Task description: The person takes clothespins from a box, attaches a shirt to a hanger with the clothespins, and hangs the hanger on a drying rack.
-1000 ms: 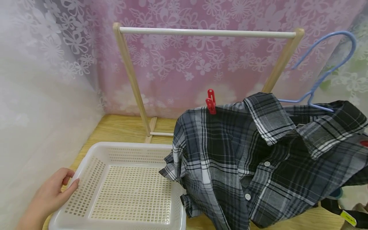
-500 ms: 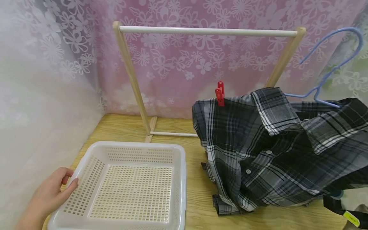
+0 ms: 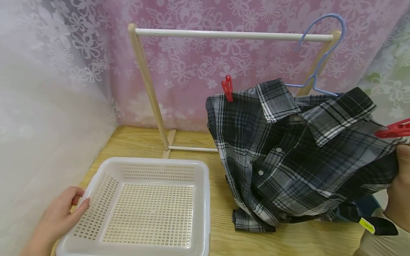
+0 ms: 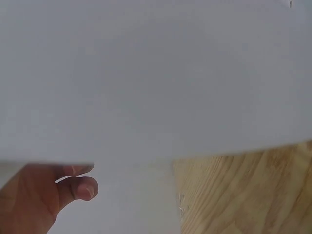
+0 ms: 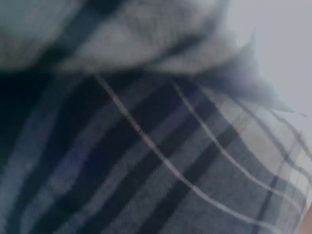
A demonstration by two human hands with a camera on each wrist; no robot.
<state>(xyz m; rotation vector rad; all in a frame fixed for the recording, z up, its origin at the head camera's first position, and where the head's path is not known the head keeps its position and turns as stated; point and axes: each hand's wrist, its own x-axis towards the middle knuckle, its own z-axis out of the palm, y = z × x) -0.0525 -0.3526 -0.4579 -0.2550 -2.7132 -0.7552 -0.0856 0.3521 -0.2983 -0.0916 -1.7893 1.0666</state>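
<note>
A black, grey and white plaid shirt (image 3: 243, 124) hangs on a blue hanger (image 3: 322, 58), its collar and two white buttons facing me. Red clothespins sit at both shoulders, the left clothespin (image 3: 227, 89) and the right clothespin (image 3: 395, 128). At the right edge my right hand (image 3: 398, 185), partly cut off, grips the shirt by its right shoulder, below the clothespin. Plaid cloth (image 5: 161, 161) fills most of the right wrist view, hiding the fingers. My left hand (image 3: 57, 213) holds the left rim of a white perforated basket (image 3: 206, 199); its thumb (image 4: 84, 189) shows in the left wrist view.
Behind the shirt stands a drying rack with wooden posts (image 3: 148, 85) and a white top bar (image 3: 217, 34). A dark blue object (image 3: 368, 206) is partly hidden under the shirt at right. Floral curtains close off the back of the wooden table (image 3: 221, 245).
The shirt and hanger first shifted right off the basket, then came up and left. The hanger's hook now overlaps the rack's right end. My left hand stays at the basket.
</note>
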